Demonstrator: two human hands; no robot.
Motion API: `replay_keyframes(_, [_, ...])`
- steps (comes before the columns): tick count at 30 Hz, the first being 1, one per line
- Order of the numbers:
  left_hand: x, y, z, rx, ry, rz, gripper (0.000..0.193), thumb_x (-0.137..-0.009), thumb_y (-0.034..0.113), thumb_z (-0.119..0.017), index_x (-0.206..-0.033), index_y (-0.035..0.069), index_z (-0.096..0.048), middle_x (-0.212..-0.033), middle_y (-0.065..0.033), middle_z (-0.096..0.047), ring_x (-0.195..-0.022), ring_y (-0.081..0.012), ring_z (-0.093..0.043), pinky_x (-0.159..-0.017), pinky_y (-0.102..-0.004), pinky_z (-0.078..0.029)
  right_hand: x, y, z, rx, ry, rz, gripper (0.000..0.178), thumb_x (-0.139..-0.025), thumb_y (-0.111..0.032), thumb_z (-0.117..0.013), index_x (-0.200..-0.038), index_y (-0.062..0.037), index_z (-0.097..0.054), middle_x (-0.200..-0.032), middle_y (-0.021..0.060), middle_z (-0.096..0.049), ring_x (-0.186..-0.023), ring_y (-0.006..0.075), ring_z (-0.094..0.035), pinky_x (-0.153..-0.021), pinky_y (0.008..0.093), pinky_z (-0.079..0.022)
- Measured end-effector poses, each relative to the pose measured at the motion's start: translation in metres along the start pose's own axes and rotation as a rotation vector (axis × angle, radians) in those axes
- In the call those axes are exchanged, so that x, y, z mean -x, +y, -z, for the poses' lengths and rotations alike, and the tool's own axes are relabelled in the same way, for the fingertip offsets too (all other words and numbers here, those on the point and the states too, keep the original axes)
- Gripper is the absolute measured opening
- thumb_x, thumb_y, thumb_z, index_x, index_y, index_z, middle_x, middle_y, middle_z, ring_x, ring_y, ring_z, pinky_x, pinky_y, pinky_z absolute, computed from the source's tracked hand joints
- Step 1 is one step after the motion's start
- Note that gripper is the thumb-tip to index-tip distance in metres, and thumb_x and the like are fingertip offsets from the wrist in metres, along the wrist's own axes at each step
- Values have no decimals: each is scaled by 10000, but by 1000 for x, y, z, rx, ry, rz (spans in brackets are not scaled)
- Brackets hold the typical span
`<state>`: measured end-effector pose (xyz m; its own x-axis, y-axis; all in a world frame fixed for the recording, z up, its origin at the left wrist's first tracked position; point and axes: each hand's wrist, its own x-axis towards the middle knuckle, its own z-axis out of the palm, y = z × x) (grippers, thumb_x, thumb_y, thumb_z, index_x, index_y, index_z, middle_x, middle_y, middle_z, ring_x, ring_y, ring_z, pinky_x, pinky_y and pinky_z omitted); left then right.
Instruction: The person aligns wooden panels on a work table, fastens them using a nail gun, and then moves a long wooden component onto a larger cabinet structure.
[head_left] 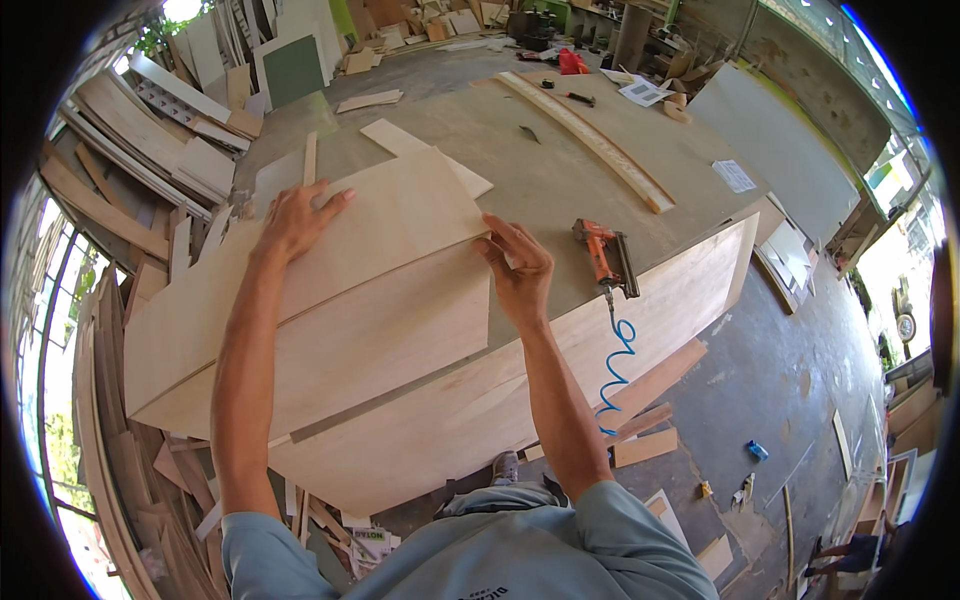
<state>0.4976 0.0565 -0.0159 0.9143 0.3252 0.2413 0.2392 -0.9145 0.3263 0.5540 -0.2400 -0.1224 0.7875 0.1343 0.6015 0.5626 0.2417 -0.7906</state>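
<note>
A pale plywood box [400,310] lies on the workbench in front of me, its top panel [380,225] stretching from the lower left to a corner near the middle. My left hand [300,218] rests on that top panel, fingers spread toward its far edge. At the right-hand corner, the fingers and thumb of my right hand [516,262] are closed on the panel's edge. To the right of this hand, an orange and black nail gun [603,258] lies on the bench, a coiled blue air hose [622,350] hanging from it over the front edge.
Beyond the box, a loose board [425,155] and a long wooden strip [590,140] lie on the wide workbench [540,210]. Stacked boards [130,200] line the left side. Wood offcuts [645,447] and a blue object [757,451] lie on the floor. Another person [855,553] shows at lower right.
</note>
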Motion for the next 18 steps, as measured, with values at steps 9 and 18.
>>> replay_keyframes(9, [-2,-3,1,-9,-38,3,861,-822,681,-601,-1313,-25,-566,-1196,-305,-617,-1185,-394,-577,-1028,-429,-423,1,13,-15,-459,189,-97,200,-809,67,-743,-1004,23,-728,-919,54,-711,-810,103,-638,-772,223,-501])
replay_keyframes(18, [-3,-2,0,24,-76,17,846,-843,657,-592,-1303,-52,-562,-1199,-317,-608,-1177,-393,-588,-1011,-420,-437,7,7,-30,-578,360,-135,125,-791,63,-763,-897,2,-736,-871,44,-715,-799,82,-635,-754,214,-497])
